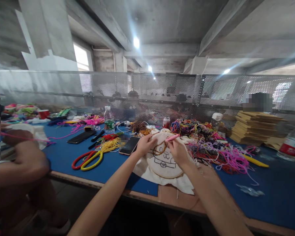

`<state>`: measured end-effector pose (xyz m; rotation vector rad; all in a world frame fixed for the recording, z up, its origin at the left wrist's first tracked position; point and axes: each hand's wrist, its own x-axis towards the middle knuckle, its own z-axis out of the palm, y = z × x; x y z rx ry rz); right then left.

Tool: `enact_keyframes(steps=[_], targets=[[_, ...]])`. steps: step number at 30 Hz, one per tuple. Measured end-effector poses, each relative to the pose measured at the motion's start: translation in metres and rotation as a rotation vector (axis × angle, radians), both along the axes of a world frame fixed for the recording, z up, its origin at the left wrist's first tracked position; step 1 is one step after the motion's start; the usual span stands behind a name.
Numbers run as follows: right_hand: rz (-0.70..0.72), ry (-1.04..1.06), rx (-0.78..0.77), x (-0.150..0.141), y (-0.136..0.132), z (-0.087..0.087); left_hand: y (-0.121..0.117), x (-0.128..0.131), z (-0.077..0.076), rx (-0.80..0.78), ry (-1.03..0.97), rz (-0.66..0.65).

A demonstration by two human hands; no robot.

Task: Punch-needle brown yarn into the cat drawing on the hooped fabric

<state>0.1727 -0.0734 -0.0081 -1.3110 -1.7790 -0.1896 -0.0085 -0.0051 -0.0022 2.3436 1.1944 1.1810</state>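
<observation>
At the far left, a co-worker's arm [27,159] leaned on the blue desk [60,162] beside a piece of pale cloth [41,135], with a strand of pink thread running across it. A red cup [43,114] stood farther back, and a black phone [80,136] lay nearer the middle. Next came scissors [101,160] with one red and one yellow handle, their blades by a heap of yellow thread [110,146], while a clear bottle [109,122] stood upright behind. A second phone [130,146] lay just beside the person's left hand [145,145], which was clamped on the upper left edge of a round hoop [166,177]. The hoop was at the desk's front edge, holding white cloth [171,171] with a dark line drawing and a curved brown line. The right hand [179,150], near the left one but apart from it, was closed around a pink pen-shaped tool [172,137] above the cloth's upper part. Behind stood a red can [166,123], with a tangled mound of mixed threads [191,126] to its right. Bright pink yarn [236,159] spilled farther right, touching a yellow tool [258,161]. A stack of cardboard [255,128] rose behind, crumpled clear plastic [250,190] lay in front, and a red-labelled bottle [292,144] stood at the far right.
</observation>
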Motion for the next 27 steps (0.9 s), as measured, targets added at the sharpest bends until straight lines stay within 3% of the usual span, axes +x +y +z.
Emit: enact_keyframes(steps=[6,16,24,27], targets=[[0.033,0.094,-0.107,0.0012,-0.0012,-0.0008,-0.0007,-0.0004,-0.0003,-0.022,0.051,0.052],[0.098,0.157,-0.103,0.0004,-0.0034,0.0,-0.0013,-0.0006,-0.0012,-0.035,0.055,0.073],[0.045,0.078,-0.104,0.0023,-0.0002,-0.002,-0.0036,0.0001,0.0008,-0.018,0.069,0.066],[0.048,0.023,-0.033,0.0027,0.001,-0.0021,-0.0038,0.0004,0.0013,-0.025,0.063,0.06]])
